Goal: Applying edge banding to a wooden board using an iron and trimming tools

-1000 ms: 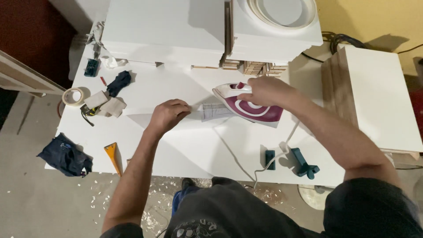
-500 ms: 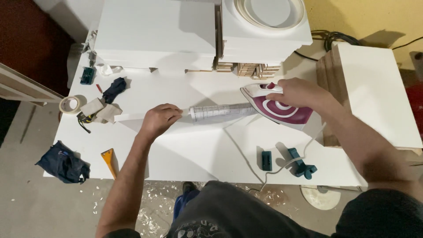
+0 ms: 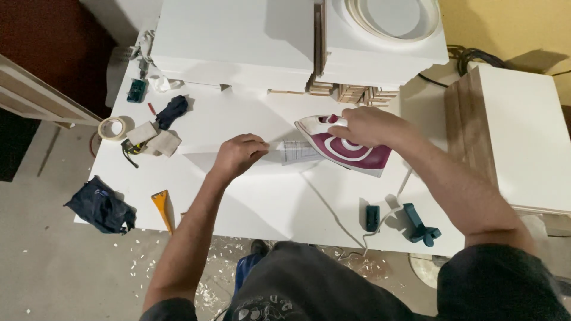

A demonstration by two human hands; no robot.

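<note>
My right hand (image 3: 364,126) grips the handle of a maroon and white clothes iron (image 3: 351,148), which lies flat on a narrow white strip (image 3: 297,151) running along the edge of a white board (image 3: 279,196). The iron's nose points left. My left hand (image 3: 239,153) presses down on the strip just left of the iron, fingers curled over it. A white cord (image 3: 333,217) trails from the iron toward the near edge.
A roll of tape (image 3: 113,128), a dark glove (image 3: 172,111) and small blocks (image 3: 153,139) lie at the left. An orange scraper (image 3: 162,208) and dark cloth (image 3: 101,207) sit near the left corner. Two teal clamps (image 3: 416,223) rest front right. White cabinets (image 3: 238,35) stand behind.
The iron has slid left along the strip toward my left hand, after being further right half a second ago. My left hand has stayed pressed on the strip.
</note>
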